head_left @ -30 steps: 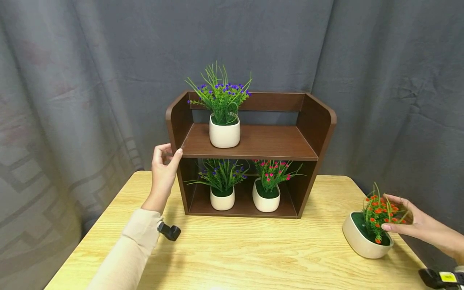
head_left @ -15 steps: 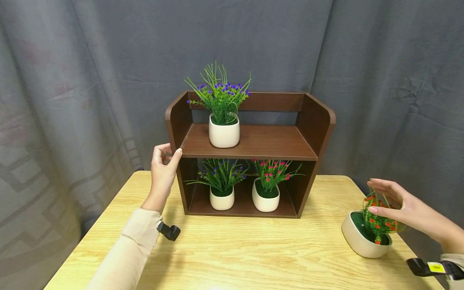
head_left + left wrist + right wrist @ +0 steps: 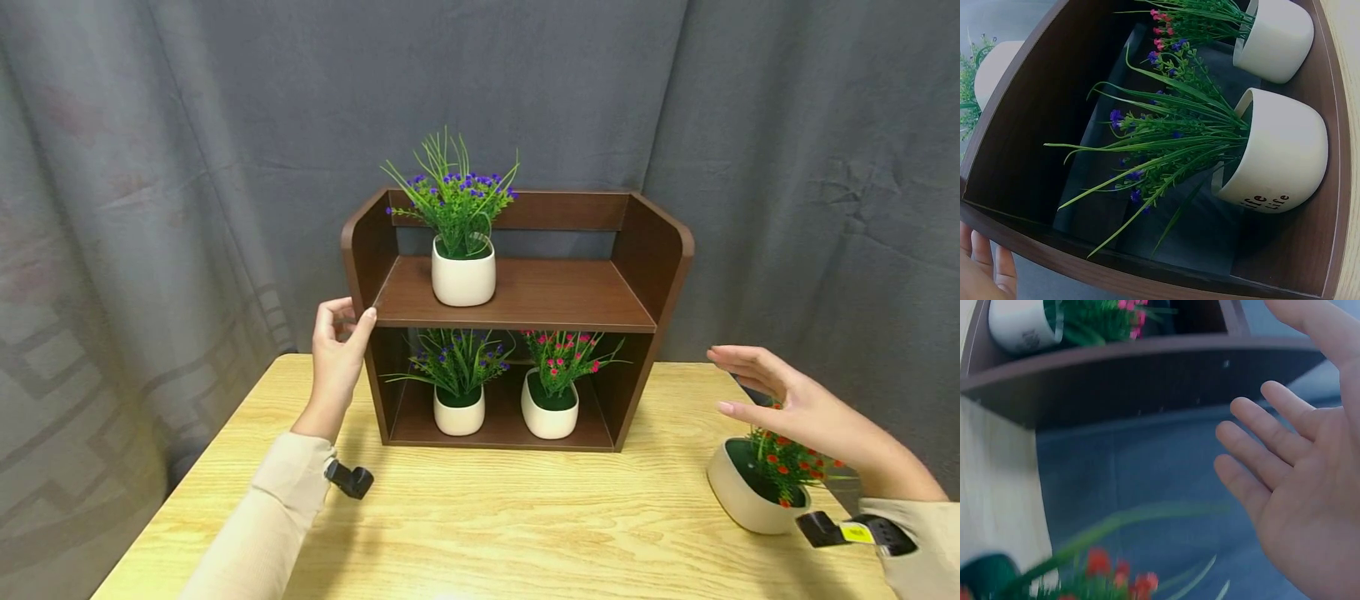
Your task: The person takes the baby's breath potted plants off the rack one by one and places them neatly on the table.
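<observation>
- Hands first: where is the left hand (image 3: 336, 358)?
- At the left side panel of the brown shelf (image 3: 558, 292). Its thumb lies on the front edge, and the other fingers bend along the outside, so they grip the panel between them.
- And the right hand (image 3: 795, 408)?
- Raised and holding nothing. Its fingers are stretched out and slightly spread, with the thumb well apart.
- Where is the orange-flowered pot plant (image 3: 757, 496)?
- On the surface (image 3: 510, 508), right of the brown shelf and well apart from it. In the head view the right hand covers part of its leaves; from the right wrist, the fingers are clear of the flowers.
- What does the brown shelf carry?
- One purple-flowered plant (image 3: 463, 279) upstairs, left of centre. Below, a second purple-flowered plant (image 3: 459, 417) and, beside it, a pink-flowered plant (image 3: 551, 417).
</observation>
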{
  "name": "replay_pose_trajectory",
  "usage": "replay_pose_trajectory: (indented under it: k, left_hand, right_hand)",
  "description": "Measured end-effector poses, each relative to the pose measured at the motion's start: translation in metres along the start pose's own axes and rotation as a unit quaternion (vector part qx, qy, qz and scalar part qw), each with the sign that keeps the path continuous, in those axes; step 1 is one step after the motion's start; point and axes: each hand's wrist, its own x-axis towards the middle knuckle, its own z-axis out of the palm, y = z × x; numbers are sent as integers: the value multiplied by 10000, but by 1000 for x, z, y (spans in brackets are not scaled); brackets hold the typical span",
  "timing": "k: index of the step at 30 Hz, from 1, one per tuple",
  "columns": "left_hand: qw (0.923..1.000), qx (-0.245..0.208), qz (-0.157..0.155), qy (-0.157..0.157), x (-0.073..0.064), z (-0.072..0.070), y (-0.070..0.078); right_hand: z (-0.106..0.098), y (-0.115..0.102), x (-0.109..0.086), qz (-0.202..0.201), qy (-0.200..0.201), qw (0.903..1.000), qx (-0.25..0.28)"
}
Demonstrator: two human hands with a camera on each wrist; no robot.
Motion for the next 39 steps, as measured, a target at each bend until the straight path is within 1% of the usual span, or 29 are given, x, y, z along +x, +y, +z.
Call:
replay_pose_trajectory:
  k: [5, 10, 15, 21, 28, 35, 39]
  left_hand:
    - [10000, -59, 24, 25, 0, 0, -1]
    - [10000, -34, -2, 27, 1, 0, -1]
    - [10000, 40, -66, 12, 1, 0, -1]
    - [10000, 43, -60, -18, 2, 0, -1]
    - [10000, 31, -57, -2, 1, 0, -3]
    - [10000, 1, -9, -5, 1, 0, -3]
    - [10000, -5, 13, 10, 1, -1, -2]
  right_hand:
    - [8, -16, 14, -469, -136, 9986, 178]
    - [17, -30, 28, -677, -166, 9971, 313]
    - [27, -39, 47, -920, -317, 9942, 454]
    - [38, -54, 72, -1026, -459, 9912, 695]
    - [51, -70, 102, -1216, -544, 9848, 1112]
    - [68, -85, 125, -1388, -527, 9782, 1454]
    - [78, -94, 137, -1365, -477, 9770, 1566]
